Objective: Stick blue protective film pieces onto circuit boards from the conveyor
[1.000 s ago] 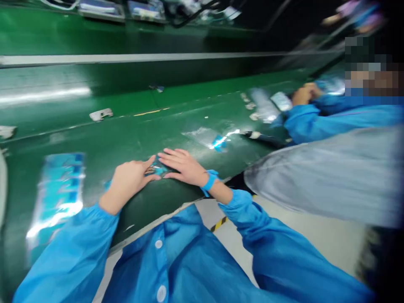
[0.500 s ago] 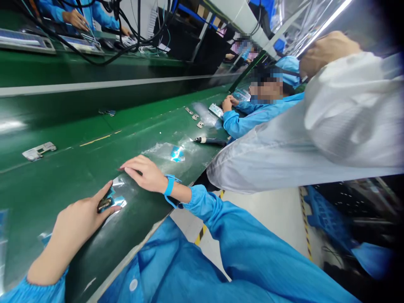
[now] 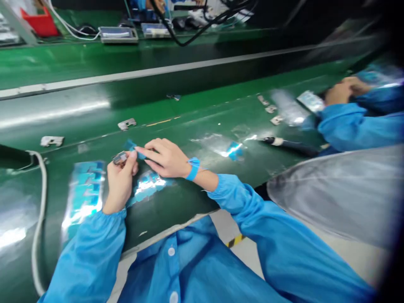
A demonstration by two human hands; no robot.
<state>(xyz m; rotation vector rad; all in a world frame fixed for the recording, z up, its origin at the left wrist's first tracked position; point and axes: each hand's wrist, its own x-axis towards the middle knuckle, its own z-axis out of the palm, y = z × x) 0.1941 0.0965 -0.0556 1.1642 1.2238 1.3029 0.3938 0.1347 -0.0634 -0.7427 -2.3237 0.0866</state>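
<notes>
Beyond hands (image 3: 118, 184) with metal part (image 3: 119, 158), red bin (image 3: 42, 25), contents unclear

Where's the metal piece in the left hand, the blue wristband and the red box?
Metal piece (image 3: 119, 158): head view, on its grey face.
Blue wristband (image 3: 193, 169): head view, on the band's middle.
Red box (image 3: 41, 25): head view, on its side wall.

The left hand (image 3: 121, 179) has come up from the table (image 3: 179, 204). Half a second ago its fingers were down low around a small metal piece (image 3: 119, 158); now the piece sticks up between thumb and fingers. The right hand (image 3: 167, 158) was stretched out and apart. Now its fingers are bent and pinch a bit of blue film (image 3: 141, 155) right by the left thumb. A shiny blue sheet (image 3: 147, 187), partly covered before, now shows more, just below the fingers.
</notes>
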